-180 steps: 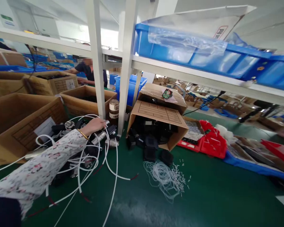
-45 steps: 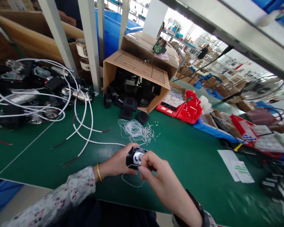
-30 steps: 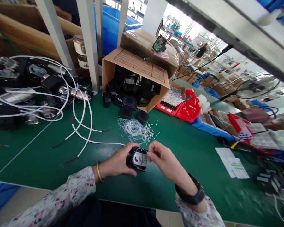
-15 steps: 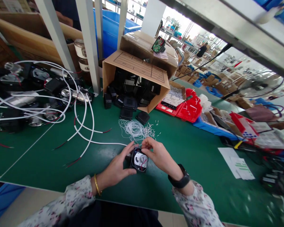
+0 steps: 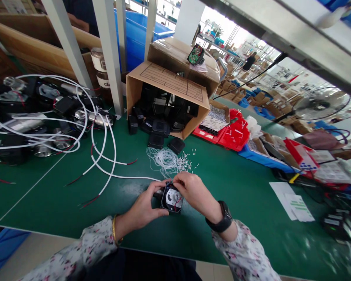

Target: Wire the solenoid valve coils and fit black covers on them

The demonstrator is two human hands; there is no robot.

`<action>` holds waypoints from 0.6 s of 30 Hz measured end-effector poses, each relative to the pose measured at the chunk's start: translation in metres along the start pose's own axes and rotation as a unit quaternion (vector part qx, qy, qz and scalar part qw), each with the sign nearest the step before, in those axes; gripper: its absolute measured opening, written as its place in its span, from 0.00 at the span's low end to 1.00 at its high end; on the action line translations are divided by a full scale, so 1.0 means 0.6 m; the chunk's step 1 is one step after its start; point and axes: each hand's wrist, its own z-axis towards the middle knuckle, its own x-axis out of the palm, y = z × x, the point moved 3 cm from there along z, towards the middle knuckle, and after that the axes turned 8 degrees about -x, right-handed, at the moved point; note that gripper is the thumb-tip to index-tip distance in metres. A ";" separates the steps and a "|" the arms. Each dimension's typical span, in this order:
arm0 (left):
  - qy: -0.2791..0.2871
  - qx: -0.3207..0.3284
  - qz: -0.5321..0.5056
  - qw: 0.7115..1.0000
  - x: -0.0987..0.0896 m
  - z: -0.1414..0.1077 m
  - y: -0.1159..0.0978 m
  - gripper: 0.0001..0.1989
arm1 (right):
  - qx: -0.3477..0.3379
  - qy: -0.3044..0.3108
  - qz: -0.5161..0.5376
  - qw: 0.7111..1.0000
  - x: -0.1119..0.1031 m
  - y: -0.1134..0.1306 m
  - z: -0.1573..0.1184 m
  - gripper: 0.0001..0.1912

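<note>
An open black housing (image 5: 172, 198) with a white plate and red wires inside lies on the green table near its front edge. My left hand (image 5: 143, 207) grips the housing from the left, thumb at its lower side and fingers at its upper side. At the housing's upper right corner, my right hand (image 5: 191, 191) has its fingers pinched together; what they hold is hidden. Thin pale cord (image 5: 163, 160) lies coiled just beyond, beside a pile of small screws (image 5: 185, 161). A white cable (image 5: 134, 178) runs to the housing from the left.
A cardboard box (image 5: 166, 76) of black parts lies open at the back, with black covers (image 5: 156, 139) before it. Metal-and-black assemblies (image 5: 43, 117) with white cables crowd the left. Red trays (image 5: 219, 136) and papers (image 5: 291, 203) are on the right. A person stands far off.
My right hand's fingers have drawn in and curled closer over the housing's upper corner. The fingers of my left hand have come down closer against the housing.
</note>
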 end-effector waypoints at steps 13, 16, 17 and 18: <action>-0.005 -0.004 0.009 1.000 -0.003 0.003 0.006 0.34 | -0.022 0.046 -0.065 0.997 -0.002 0.015 0.016 0.10; -0.005 -0.008 0.017 1.000 -0.004 0.004 0.008 0.33 | -0.009 0.048 -0.084 0.995 -0.004 0.017 0.020 0.12; -0.005 -0.008 0.021 1.000 -0.005 0.004 0.008 0.33 | -0.001 0.047 -0.094 0.994 -0.005 0.018 0.023 0.13; -0.006 -0.007 0.023 1.000 -0.005 0.004 0.008 0.33 | 0.007 0.048 -0.102 0.994 -0.005 0.018 0.025 0.13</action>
